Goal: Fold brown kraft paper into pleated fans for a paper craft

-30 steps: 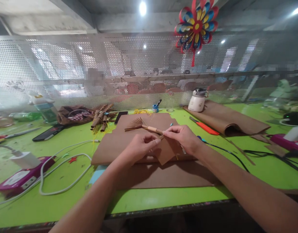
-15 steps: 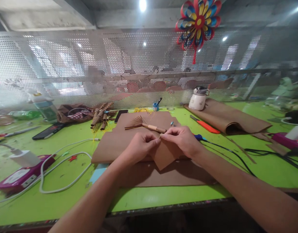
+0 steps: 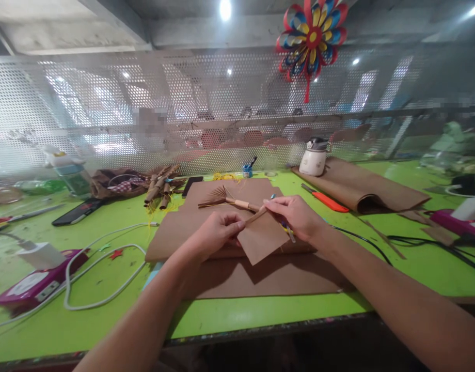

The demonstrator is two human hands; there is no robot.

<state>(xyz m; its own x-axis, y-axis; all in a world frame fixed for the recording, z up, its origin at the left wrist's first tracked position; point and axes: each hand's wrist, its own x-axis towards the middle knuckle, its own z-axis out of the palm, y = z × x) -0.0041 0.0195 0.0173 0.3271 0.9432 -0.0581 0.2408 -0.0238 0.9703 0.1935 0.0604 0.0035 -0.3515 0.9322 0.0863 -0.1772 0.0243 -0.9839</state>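
Note:
Between my two hands is a small piece of brown paper (image 3: 264, 240), its upper edge folded or rolled into a narrow strip. My left hand (image 3: 218, 232) pinches the left end of that edge, and my right hand (image 3: 294, 214) pinches the right end. Beneath lie large sheets of brown kraft paper (image 3: 175, 232). Just beyond my fingers rests a small paper broom-like piece (image 3: 237, 203) with fanned bristles and a pale band round its handle. Partly hidden under my right hand is a blue-handled tool with a black cord (image 3: 361, 242).
Left on the green table (image 3: 117, 330) are a purple power strip (image 3: 40, 281), a white cable (image 3: 106, 299), a phone (image 3: 77, 211) and rolled paper bundles (image 3: 160, 188). To the right are an orange cutter knife (image 3: 330, 202), a folded brown sheet (image 3: 361, 181) and a white bottle (image 3: 313, 160).
My hands have moved apart along the paper's upper edge, and the piece now shows wider and flatter. My right hand has shifted slightly, uncovering something blue and yellow beneath it.

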